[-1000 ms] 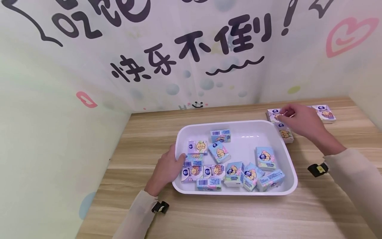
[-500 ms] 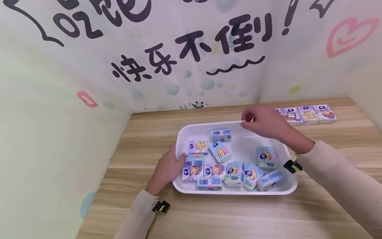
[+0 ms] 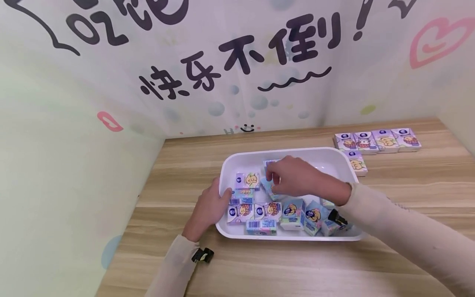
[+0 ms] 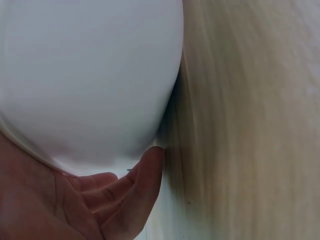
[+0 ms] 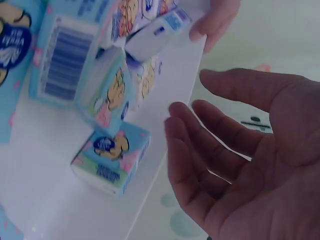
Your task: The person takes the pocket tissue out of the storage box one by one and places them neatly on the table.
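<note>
A white tray (image 3: 297, 238) holds several small tissue packs, some blue (image 3: 293, 214) and some purple (image 3: 247, 180). My left hand (image 3: 210, 208) grips the tray's left side, its thumb over the rim. In the left wrist view, the fingers (image 4: 132, 205) curl along the outer wall. My right hand (image 3: 297, 177) hovers over the tray's middle, above a tilted blue tissue pack (image 3: 268, 187) that it partly hides. In the right wrist view, the thumb and loosely bent fingers (image 5: 180, 165) stand apart with nothing between them.
Beyond the tray's far right corner, a row of purple tissue packs (image 3: 386, 141) lies on the wooden table (image 3: 259, 268). Another purple pack (image 3: 358, 164) lies in front of that row, beside the tray's rim. A printed white backdrop (image 3: 156, 119) rises behind.
My right hand has travelled left from the purple packs on the table to above the tray, uncovering the row. My left hand has kept its hold on the tray.
</note>
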{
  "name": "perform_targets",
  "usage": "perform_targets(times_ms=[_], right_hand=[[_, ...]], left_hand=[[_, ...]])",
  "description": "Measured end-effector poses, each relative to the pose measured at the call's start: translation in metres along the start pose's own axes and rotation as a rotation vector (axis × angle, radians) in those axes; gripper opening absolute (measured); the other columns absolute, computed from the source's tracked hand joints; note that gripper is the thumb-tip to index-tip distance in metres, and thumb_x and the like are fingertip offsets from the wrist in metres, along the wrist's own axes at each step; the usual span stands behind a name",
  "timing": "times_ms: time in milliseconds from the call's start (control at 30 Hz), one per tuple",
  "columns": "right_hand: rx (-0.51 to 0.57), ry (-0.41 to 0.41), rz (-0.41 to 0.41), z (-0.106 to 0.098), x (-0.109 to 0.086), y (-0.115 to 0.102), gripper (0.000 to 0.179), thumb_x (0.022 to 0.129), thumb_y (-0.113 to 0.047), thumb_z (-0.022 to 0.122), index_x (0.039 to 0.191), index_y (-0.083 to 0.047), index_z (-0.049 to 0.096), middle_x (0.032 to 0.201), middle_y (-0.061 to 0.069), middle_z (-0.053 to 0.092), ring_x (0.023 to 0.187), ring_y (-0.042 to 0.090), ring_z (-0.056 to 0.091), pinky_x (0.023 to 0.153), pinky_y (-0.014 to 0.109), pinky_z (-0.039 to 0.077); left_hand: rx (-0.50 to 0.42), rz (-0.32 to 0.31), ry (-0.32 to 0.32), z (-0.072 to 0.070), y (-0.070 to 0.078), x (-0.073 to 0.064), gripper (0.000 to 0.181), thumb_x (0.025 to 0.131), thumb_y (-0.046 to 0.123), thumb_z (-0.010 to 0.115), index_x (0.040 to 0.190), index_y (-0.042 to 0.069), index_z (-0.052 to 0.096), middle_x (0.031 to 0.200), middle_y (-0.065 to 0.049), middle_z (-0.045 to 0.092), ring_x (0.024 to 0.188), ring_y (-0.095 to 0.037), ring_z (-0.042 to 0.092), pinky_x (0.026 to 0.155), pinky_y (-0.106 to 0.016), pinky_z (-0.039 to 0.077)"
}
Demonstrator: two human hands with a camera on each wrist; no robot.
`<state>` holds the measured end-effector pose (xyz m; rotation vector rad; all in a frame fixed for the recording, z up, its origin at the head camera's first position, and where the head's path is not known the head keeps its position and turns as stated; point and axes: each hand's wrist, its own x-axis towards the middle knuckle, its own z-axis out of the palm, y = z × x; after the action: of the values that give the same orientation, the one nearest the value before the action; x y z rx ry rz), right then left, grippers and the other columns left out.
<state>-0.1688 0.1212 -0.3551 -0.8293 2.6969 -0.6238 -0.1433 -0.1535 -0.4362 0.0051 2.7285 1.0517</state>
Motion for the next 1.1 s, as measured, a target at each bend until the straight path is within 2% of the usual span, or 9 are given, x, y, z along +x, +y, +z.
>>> perform_targets(times_ms=[200, 400, 567, 800, 900, 1000, 1100], right_hand=[[-0.081, -0.152, 0.028, 0.021, 0.007, -0.014, 0.031, 0.089, -0.017, 0.092, 0.116, -0.009, 0.079, 0.097, -0.001, 0.070, 0.088, 0.018, 0.061, 0.077, 0.034, 0.059], [-0.111, -0.186, 0.022, 0.036, 0.009, -0.018, 0.034, 0.086, -0.020, 0.096, 0.113, -0.009, 0.078, 0.101, 0.001, 0.073, 0.089, 0.019, 0.062, 0.078, 0.039, 0.060], [-0.126, -0.227, 0.034, 0.043, 0.010, -0.023, 0.038, 0.087, -0.022, 0.095, 0.120, -0.010, 0.079, 0.105, 0.002, 0.075, 0.092, 0.020, 0.063, 0.083, 0.041, 0.061], [-0.122, -0.231, 0.043, 0.047, 0.007, -0.024, 0.051, 0.085, -0.023, 0.098, 0.129, -0.008, 0.076, 0.114, 0.004, 0.074, 0.099, 0.021, 0.065, 0.091, 0.043, 0.063], [-0.109, -0.216, 0.039, 0.047, 0.007, -0.023, 0.045, 0.086, -0.020, 0.097, 0.124, -0.007, 0.078, 0.114, 0.004, 0.073, 0.099, 0.021, 0.064, 0.092, 0.042, 0.063], [-0.094, -0.204, 0.029, 0.047, 0.006, -0.022, 0.033, 0.086, -0.014, 0.095, 0.114, -0.008, 0.079, 0.108, 0.003, 0.070, 0.094, 0.021, 0.062, 0.085, 0.039, 0.061], [-0.085, -0.197, 0.011, 0.047, 0.005, -0.021, 0.029, 0.087, -0.011, 0.094, 0.110, -0.010, 0.078, 0.104, 0.002, 0.069, 0.091, 0.021, 0.060, 0.083, 0.038, 0.059]], left_hand=[[-0.008, 0.005, 0.008, 0.000, 0.000, 0.000, 0.058, 0.115, 0.035, 0.054, 0.164, 0.007, 0.039, 0.119, -0.021, 0.069, 0.076, -0.023, 0.076, 0.050, -0.034, 0.064], [-0.005, 0.006, 0.016, 0.001, 0.000, 0.001, 0.059, 0.115, 0.035, 0.054, 0.165, 0.007, 0.039, 0.119, -0.020, 0.070, 0.077, -0.023, 0.076, 0.051, -0.034, 0.064], [-0.003, 0.016, 0.021, 0.000, 0.001, 0.000, 0.060, 0.115, 0.035, 0.054, 0.166, 0.006, 0.039, 0.121, -0.021, 0.070, 0.080, -0.024, 0.076, 0.052, -0.034, 0.065], [-0.010, 0.018, 0.020, 0.000, 0.001, -0.001, 0.060, 0.115, 0.035, 0.054, 0.165, 0.006, 0.040, 0.119, -0.021, 0.070, 0.078, -0.024, 0.076, 0.051, -0.034, 0.064], [-0.009, 0.016, 0.020, 0.000, 0.001, -0.001, 0.060, 0.115, 0.035, 0.054, 0.165, 0.006, 0.039, 0.120, -0.021, 0.070, 0.078, -0.024, 0.076, 0.051, -0.034, 0.064], [-0.005, 0.015, 0.023, 0.000, 0.000, 0.000, 0.061, 0.115, 0.035, 0.054, 0.167, 0.006, 0.038, 0.122, -0.022, 0.071, 0.079, -0.024, 0.077, 0.052, -0.034, 0.065], [0.001, 0.015, 0.027, -0.001, 0.000, 0.000, 0.062, 0.115, 0.035, 0.054, 0.167, 0.006, 0.038, 0.122, -0.022, 0.071, 0.079, -0.024, 0.077, 0.052, -0.034, 0.065]])
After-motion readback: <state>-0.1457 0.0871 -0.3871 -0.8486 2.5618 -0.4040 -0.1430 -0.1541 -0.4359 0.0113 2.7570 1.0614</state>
